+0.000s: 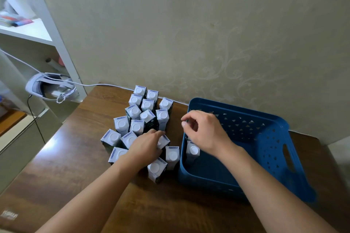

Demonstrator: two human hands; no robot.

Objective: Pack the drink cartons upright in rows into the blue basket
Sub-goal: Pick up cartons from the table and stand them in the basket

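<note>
Blue perforated plastic basket (269,138) on the wooden desk (66,166) holds one upright white-capped drink carton (192,152), so packing looks barely begun: the left hand (146,147) grips another carton (162,141) from the cluster while the right hand (203,130) hovers empty, fingers loosely curled, and the carton must next lift clear and stand beside the first.

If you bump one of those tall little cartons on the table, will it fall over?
Probably. Each carton stands tall on a narrow base, so a sideways nudge may tip it. Packed neighbours could catch it, or topple too. It looks stiff and boxy, so it should not roll.
</note>
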